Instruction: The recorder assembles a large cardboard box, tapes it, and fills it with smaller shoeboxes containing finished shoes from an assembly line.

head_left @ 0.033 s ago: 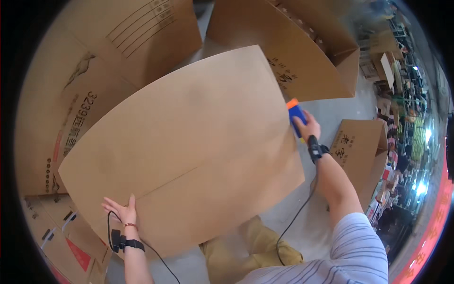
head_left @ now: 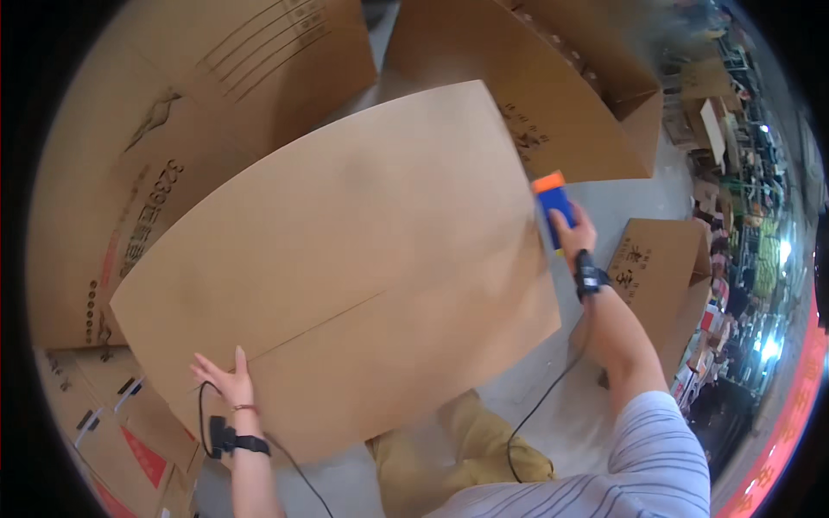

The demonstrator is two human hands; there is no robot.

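Observation:
A large plain brown cardboard box (head_left: 345, 216) lies before me, one broad face up, with a seam running across it. My left hand (head_left: 226, 380) rests on its near left part, fingers spread, nothing in them. At the box's right edge my right hand (head_left: 580, 231) grips a blue block-shaped tool (head_left: 555, 209) with an orange end and a bit of yellow at its lower side. Its exact kind is not plain. Whether the tool touches the box edge I cannot tell. Each wrist wears a black strapped device with a cable.
Large printed cartons (head_left: 147, 198) stand on the left. An open carton (head_left: 518, 95) is beyond the box, and a smaller open carton (head_left: 648, 268) sits on the grey floor at the right. Shelves of mixed goods (head_left: 743, 198) line the far right. My legs (head_left: 466, 440) are close below the box.
My right hand has shifted slightly right and away from me with the blue tool, showing more of its blue face. The left hand stays spread on the box.

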